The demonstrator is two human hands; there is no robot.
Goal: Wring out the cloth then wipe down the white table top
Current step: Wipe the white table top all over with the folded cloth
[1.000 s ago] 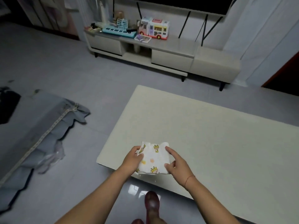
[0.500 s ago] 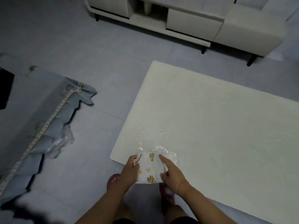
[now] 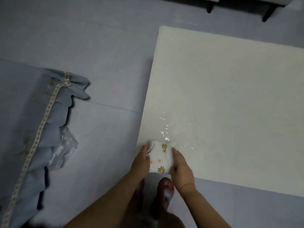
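Gripping a folded cloth point(image 3: 160, 157) between them, left hand point(image 3: 140, 163) and right hand point(image 3: 180, 165) clamp its soft, wet, limp sides.

White table top point(image 3: 230, 96): water droplets point(image 3: 166, 129) near left corner, patterned cloth point(image 3: 162, 157) at edge.

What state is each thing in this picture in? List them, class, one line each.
cloth, folded, held at both side edges.
left hand, grips the cloth's left edge.
right hand, grips the cloth's right edge.
white table top, spattered with water droplets near the cloth.
blue cover, rumpled.
clear plastic, crumpled against the blue cover.
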